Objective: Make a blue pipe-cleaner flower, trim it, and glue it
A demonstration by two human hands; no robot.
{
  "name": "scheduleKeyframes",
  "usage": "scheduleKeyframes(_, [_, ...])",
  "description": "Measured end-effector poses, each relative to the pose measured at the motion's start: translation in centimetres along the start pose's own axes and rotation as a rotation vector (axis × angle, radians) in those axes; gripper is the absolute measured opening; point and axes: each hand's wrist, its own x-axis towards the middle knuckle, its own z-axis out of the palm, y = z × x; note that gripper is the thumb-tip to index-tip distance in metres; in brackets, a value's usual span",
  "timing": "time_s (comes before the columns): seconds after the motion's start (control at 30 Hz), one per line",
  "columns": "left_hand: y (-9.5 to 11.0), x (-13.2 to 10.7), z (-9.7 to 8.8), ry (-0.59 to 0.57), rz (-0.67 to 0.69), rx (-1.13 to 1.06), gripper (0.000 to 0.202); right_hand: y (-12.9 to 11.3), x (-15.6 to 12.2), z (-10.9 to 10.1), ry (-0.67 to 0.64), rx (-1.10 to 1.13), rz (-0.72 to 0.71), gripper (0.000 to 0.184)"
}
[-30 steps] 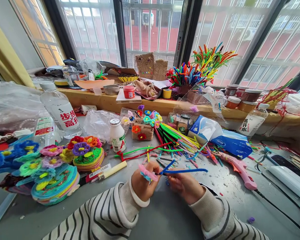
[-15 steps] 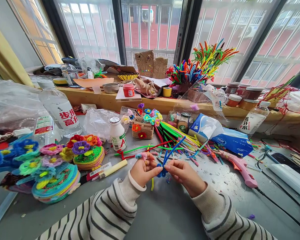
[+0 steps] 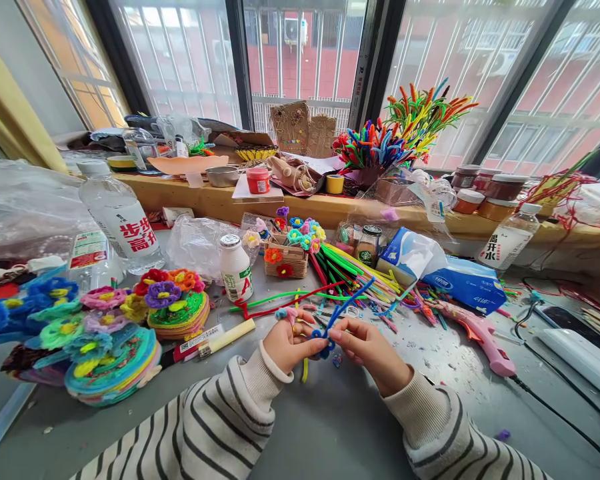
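Between my two hands is a blue pipe cleaner (image 3: 350,301), bent into small loops at its lower end, with its free ends sticking up to the right. My left hand (image 3: 291,343) is closed, thumb and fingers pinching the looped part. My right hand (image 3: 360,347) pinches the same pipe cleaner from the other side, close to where the straight ends leave the loops. Just below the fingers a yellow pipe cleaner (image 3: 305,371) lies on the table. Behind the hands are red and green pipe cleaners (image 3: 290,303) and scissors (image 3: 351,311), partly hidden.
To the left stand discs topped with fuzzy flowers (image 3: 111,363), a glue stick-like yellow rod (image 3: 230,337) and a white bottle (image 3: 236,270). A flower basket (image 3: 286,260) is behind. On the right lie a pink glue gun (image 3: 480,337) with its cord and a blue tissue pack (image 3: 465,283).
The free ends of the blue pipe cleaner have tilted further right. Its looped part has turned, so the loops show more clearly between the fingers. Both hands stay nearly in place.
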Motion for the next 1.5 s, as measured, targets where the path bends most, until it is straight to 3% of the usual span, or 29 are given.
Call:
scheduleKeyframes(0.33, [0.12, -0.09, -0.16, -0.074, -0.079, 0.070, 0.041, 0.17, 0.16, -0.07, -0.033, -0.091, -0.126, 0.026])
scheduleKeyframes(0.73, [0.08, -0.23, -0.04, -0.140, -0.051, 0.090, 0.043, 0.55, 0.06, -0.01, -0.061, 0.021, 0.058, 0.029])
scheduleKeyframes(0.93, [0.24, 0.09, -0.07, -0.078, -0.088, 0.041, 0.041, 0.47, 0.13, 0.19, 0.002, 0.103, -0.038, 0.024])
scheduleKeyframes(1.13, [0.21, 0.24, -0.10, -0.157, -0.187, 0.054, 0.034, 0.21, 0.02, 0.34, 0.045, 0.084, -0.070, 0.026])
scheduleKeyframes(1.37, [0.14, 0.36, -0.23, -0.119, -0.183, 0.103, 0.031, 0.16, 0.15, 0.16, 0.047, 0.021, -0.113, 0.021])
scheduleKeyframes(1.5, [0.34, 0.48, -0.17, 0.081, -0.095, 0.069, 0.035, 0.46, 0.28, 0.01, 0.034, 0.054, -0.145, 0.019])
